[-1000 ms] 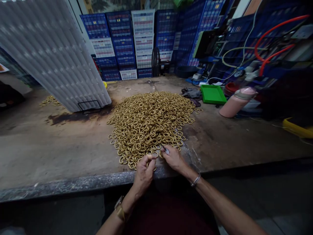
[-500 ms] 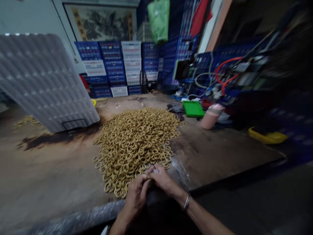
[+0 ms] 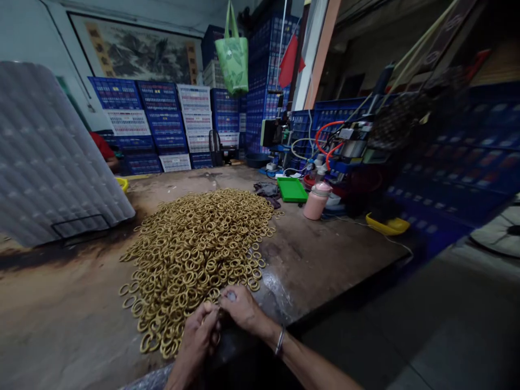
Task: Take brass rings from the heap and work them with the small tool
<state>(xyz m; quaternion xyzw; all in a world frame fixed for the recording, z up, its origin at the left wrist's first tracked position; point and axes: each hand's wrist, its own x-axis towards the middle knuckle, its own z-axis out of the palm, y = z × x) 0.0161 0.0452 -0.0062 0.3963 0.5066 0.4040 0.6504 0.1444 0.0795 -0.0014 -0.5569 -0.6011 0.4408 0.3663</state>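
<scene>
A broad heap of brass-coloured rings (image 3: 199, 244) spreads over the table in front of me. At its near edge my left hand (image 3: 200, 331) is closed, and part of a ring (image 3: 219, 337) seems to show by its curled fingers. Close beside it, fingertips almost meeting the left ones, my right hand (image 3: 242, 310) is closed in a pinch. A small pale thing (image 3: 231, 296) shows at its thumb and forefinger, too small to name. A metal bracelet (image 3: 280, 340) circles the right wrist.
A large ribbed translucent panel (image 3: 52, 157) stands on the left, partly hiding a person's red sleeve (image 3: 101, 145). On the right are a green tray (image 3: 292, 189), a pink bottle (image 3: 317, 201) and a yellow tray (image 3: 387, 224). Stacked crates (image 3: 164, 116) line the back. The table edge (image 3: 345, 298) runs diagonally.
The view has swung to the right, so the heap and hands appear farther left. Both hands stay close together and closed at the heap's near edge.
</scene>
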